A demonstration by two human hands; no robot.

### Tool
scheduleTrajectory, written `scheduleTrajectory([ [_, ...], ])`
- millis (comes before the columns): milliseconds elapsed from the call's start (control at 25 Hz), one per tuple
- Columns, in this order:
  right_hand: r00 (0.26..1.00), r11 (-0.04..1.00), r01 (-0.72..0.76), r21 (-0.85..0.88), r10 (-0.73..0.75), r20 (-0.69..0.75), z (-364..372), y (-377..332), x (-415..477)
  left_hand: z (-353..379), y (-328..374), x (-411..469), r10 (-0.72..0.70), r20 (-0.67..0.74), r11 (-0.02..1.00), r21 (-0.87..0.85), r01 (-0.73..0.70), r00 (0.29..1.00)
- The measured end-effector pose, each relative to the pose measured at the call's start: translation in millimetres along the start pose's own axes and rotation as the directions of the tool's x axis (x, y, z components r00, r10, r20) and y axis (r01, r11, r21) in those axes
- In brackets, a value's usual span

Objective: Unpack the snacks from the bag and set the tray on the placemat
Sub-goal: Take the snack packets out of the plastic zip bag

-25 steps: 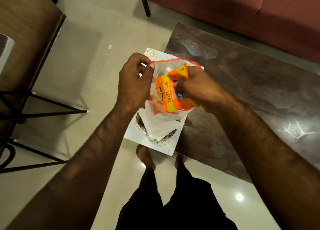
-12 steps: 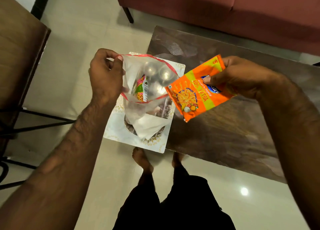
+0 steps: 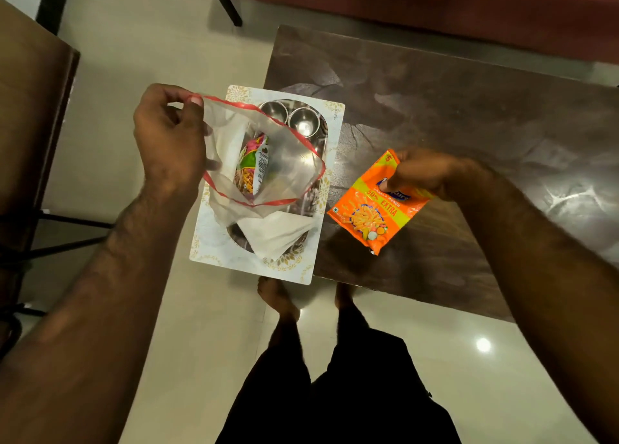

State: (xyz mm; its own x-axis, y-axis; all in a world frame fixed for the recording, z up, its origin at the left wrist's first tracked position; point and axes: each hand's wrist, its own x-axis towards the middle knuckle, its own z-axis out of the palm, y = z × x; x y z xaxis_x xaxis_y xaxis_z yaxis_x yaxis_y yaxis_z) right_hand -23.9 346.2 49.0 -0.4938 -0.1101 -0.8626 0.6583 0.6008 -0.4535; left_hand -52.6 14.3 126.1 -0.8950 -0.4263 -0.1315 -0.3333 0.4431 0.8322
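Left hand [image 3: 169, 139]: grip pinched on the red rim of the clear bag [image 3: 268, 162], held open at frame centre above the tray [image 3: 320, 149] and placemat [image 3: 214, 242]. Right hand [image 3: 425, 172]: grip closed on the orange snack packet [image 3: 375, 209], low over the table [image 3: 469, 108], centre right.

Wide open room on the dark marbled brown worktop [image 3: 469, 115]: its whole far and right stretch is bare, an easy lane for any hand. The near-left corner is crowded. The white gold-patterned placemat [image 3: 214, 249] overhangs the edge, the steel tray [image 3: 322, 149] with 2 small steel bowls [image 3: 303, 120] fills it, and a white folded napkin [image 3: 274, 232] lies at the tray's near end. Above it the left hand [image 3: 170, 139] holds up the clear red-rimmed plastic bag [image 3: 288, 162], its mouth gaping, screening the tray from above. The right hand [image 3: 432, 172] and orange snack packet [image 3: 371, 209] block the strip just right of the placemat. Beyond, the maroon sofa [image 3: 435, 5] closes off the far side.
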Motion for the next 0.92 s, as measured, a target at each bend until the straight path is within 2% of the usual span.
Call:
scheduleTrajectory([
  [160, 0.987, 0.988, 0.025, -0.153, -0.048, -0.15, 22.9, 4.3, 48.1, 8.6, -2.1, -0.6, 0.016, 0.013, 1.0, 0.009, -0.016, 1.0],
  [400, 0.99, 0.878, 0.052, -0.477, -0.108, -0.091, 45.0, -4.6, 104.0, 14.1, -0.4, -2.8, 0.059, 0.008, 0.998, 0.035, -0.059, 0.998],
  [520, 0.983, 0.861, 0.067, -0.504, -0.142, -0.112, 50.9, -7.1, 115.5, 13.5, -1.2, -5.8, 0.065, 0.015, 0.997, 0.045, -0.066, 0.998],
  [600, 0.962, 0.873, 0.065, -0.483, -0.183, -0.201, 53.7, -7.8, 115.8, 13.9, -2.5, -6.7, 0.071, 0.03, 0.997, 0.03, -0.072, 0.997],
  [720, 0.839, 0.901, 0.06, -0.429, -0.278, -0.467, 50.1, -13.3, 91.6, 17.3, -0.9, -8.0, 0.097, 0.052, 0.995, 0.032, -0.099, 0.994],
  [840, 0.717, 0.928, 0.316, -0.197, -0.37, -0.59, 40.0, -34.0, 41.9, 22.4, 1.8, -9.9, 0.095, 0.083, 0.995, -0.004, -0.095, 0.992],
  [920, 0.639, 0.853, 0.498, -0.156, -0.483, -0.599, 42.7, -56.4, -0.6, 26.8, 1.4, -11.4, 0.08, 0.101, 0.997, -0.002, -0.08, 0.992],
])
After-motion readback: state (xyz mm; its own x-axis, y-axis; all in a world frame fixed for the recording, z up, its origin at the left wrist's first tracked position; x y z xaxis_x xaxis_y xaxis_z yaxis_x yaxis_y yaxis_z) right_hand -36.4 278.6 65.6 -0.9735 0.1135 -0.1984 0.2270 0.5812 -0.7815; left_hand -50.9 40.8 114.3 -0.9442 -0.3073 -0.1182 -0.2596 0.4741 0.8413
